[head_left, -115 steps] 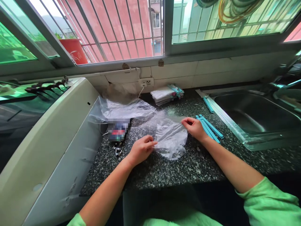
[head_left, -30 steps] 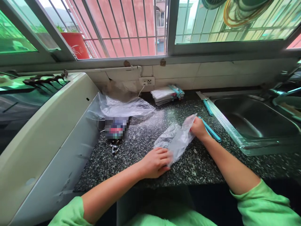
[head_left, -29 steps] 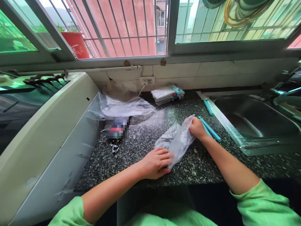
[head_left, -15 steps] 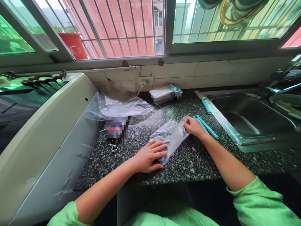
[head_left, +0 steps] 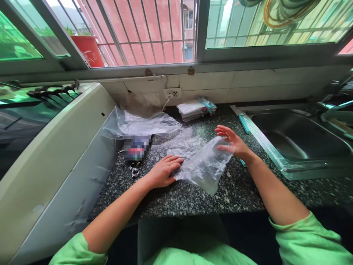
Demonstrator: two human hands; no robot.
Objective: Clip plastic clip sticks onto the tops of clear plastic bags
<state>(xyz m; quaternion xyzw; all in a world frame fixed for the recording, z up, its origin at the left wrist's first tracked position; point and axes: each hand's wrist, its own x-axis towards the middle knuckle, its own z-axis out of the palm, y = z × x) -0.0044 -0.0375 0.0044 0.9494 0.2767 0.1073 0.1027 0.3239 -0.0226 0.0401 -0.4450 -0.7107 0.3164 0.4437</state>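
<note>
Left hand [head_left: 163,172] outspread on plastic bag [head_left: 205,165], right hand [head_left: 234,143], fingers parted, touching it

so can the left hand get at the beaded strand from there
Probably yes: only bare countertop shows between the left hand and the beaded strand, though that hand is at the edge of the clear plastic.

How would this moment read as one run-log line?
left hand: touching crinkled clear plastic film | right hand: fingers apart at film's raised end | surface: speckled black-and-white countertop
</note>
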